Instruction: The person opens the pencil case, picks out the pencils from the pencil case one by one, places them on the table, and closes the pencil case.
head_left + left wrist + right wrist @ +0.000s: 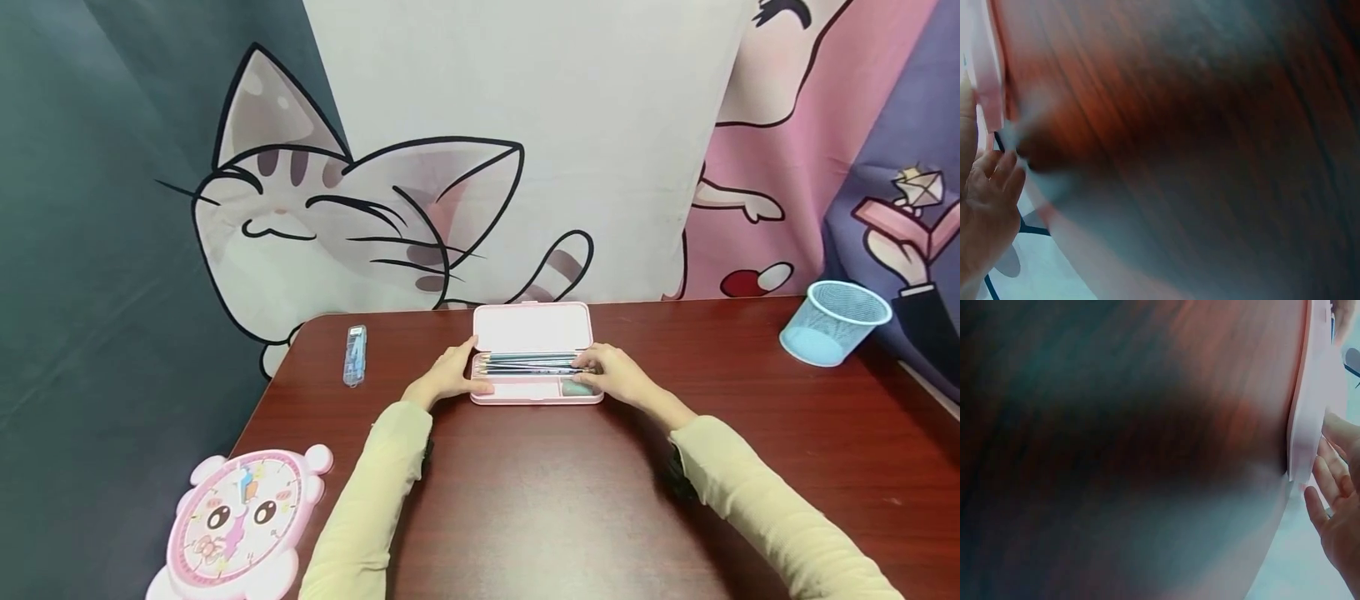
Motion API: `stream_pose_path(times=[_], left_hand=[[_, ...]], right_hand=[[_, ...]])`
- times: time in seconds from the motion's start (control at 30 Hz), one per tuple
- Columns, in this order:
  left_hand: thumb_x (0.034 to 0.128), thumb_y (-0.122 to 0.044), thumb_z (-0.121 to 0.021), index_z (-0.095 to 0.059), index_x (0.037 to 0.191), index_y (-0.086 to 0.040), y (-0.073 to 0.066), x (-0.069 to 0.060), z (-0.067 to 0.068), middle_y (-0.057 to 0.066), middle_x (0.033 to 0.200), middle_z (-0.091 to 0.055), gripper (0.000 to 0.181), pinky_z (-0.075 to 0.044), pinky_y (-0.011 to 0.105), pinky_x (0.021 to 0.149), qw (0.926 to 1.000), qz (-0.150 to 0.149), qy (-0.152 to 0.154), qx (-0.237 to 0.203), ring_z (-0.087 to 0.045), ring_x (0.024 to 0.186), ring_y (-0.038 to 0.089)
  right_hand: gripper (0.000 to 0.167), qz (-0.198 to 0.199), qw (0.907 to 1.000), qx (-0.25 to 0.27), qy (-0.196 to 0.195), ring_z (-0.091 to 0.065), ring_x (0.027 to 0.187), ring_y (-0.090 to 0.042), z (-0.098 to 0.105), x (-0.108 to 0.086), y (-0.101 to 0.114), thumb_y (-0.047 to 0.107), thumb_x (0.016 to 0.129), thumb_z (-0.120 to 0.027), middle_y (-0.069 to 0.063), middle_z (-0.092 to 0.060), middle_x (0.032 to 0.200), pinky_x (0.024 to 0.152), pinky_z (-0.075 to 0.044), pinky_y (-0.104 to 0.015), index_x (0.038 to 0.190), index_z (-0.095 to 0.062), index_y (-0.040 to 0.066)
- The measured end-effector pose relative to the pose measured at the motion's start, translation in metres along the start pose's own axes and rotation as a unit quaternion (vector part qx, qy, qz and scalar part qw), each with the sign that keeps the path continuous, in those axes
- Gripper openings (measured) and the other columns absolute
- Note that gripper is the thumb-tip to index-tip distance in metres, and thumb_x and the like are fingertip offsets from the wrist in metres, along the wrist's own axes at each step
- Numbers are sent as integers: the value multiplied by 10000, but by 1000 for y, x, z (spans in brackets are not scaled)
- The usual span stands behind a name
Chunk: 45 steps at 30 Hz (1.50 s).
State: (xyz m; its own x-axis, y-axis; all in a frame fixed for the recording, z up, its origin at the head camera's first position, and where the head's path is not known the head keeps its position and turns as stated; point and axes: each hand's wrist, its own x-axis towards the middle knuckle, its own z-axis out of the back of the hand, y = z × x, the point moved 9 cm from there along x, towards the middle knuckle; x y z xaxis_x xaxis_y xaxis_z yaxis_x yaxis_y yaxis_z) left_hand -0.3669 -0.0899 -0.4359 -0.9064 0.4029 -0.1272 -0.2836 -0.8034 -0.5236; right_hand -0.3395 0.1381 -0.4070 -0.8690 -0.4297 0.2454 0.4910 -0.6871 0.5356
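Note:
An open pink pencil case [525,390] lies at the table's back, lid [532,327] raised behind it. Several dark pencils [528,364] lie lengthwise in its rear compartment; a green item [576,387] fills the small front-right compartment. My left hand [448,375] grips the case's left end, thumb over the front edge and fingers at the back corner. At the right end, my right hand [618,375] has thumb and fingers curved round the pencils' ends. Wrist views show the left hand [991,206] and right hand [1341,500] beside the case, contacts partly hidden.
A blue slim box [356,356] lies at the back left. The pink clock [240,521] is at the front left, and a light-blue mesh basket [834,323] at the far right. Cartoon fabric [600,125] hangs behind the brown table [540,500].

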Motion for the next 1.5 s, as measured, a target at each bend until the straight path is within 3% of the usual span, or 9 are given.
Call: stream_pose_path(times=[0.1, 0.23, 0.47, 0.67, 0.9, 1.13, 1.27, 1.5], left_hand=[[757, -420, -711, -179, 1459, -66, 1, 0, 0, 123, 1459, -335, 949, -253, 447, 1093, 9995, 161, 99, 237, -282, 1343, 297], [765, -423, -703, -165, 1465, -80, 0, 1, -1, 108, 1483, -295, 947, -247, 455, 1100, 9991, 274, 277, 143, -253, 1368, 291], [771, -424, -697, -142, 1472, -109, 0, 6, 0, 96, 1502, -252, 949, -239, 434, 1111, 9981, 426, 432, 106, -231, 1383, 270], [777, -407, -696, -140, 1472, -103, 0, 7, 0, 112, 1499, -254, 940, -246, 438, 1106, 9983, 416, 399, 67, -232, 1382, 279], [780, -377, -702, -136, 1471, -90, 4, 5, 3, 132, 1501, -246, 938, -231, 424, 1116, 9984, 418, 389, 9, -213, 1392, 277], [781, -377, -701, -146, 1466, -74, 2, 3, 2, 142, 1491, -262, 931, -241, 439, 1108, 9986, 360, 396, 41, -236, 1379, 293], [780, -387, -699, -148, 1466, -77, 2, 1, -1, 142, 1495, -253, 934, -244, 441, 1106, 9982, 404, 442, 29, -238, 1378, 293], [779, -390, -699, -147, 1469, -89, 2, -2, -4, 137, 1497, -249, 933, -241, 440, 1108, 9981, 476, 388, 0, -236, 1380, 289]], right_hand=[[181, 231, 9990, -380, 110, -568, 790, -187, 0, 1, 6, 166, 786, -705, -81, -655, 896, 677, -441, -320, 933, -703, 60], [167, 429, 9970, -621, 155, -582, 801, -217, 1, 2, 11, 156, 781, -707, -76, -658, 859, 684, -455, -350, 913, -698, 55], [87, 227, 9983, -522, 159, -574, 792, -216, 2, 6, 11, 106, 789, -696, -74, -600, 816, 700, -468, -368, 832, -635, 61], [64, 215, 9984, -511, 146, -564, 767, -172, 4, 9, 10, 85, 804, -676, -49, -616, 795, 698, -468, -346, 808, -614, 68], [93, 653, 9967, -472, -76, -606, 803, -238, 15, 7, 12, 11, 794, -660, -95, -627, 840, 721, -489, -385, 878, -621, 11], [119, 739, 9927, -931, 197, -572, 795, -230, 6, 5, 12, 68, 778, -693, -77, -655, 830, 721, -453, -384, 879, -655, 20], [81, 754, 9930, -883, 215, -584, 762, -200, 3, 4, 15, 57, 774, -695, -47, -652, 777, 707, -470, -372, 819, -628, 43], [63, 611, 9941, -770, 460, -590, 747, -180, -4, 3, 16, 40, 795, -668, -54, -653, 788, 695, -492, -353, 840, -624, 46]])
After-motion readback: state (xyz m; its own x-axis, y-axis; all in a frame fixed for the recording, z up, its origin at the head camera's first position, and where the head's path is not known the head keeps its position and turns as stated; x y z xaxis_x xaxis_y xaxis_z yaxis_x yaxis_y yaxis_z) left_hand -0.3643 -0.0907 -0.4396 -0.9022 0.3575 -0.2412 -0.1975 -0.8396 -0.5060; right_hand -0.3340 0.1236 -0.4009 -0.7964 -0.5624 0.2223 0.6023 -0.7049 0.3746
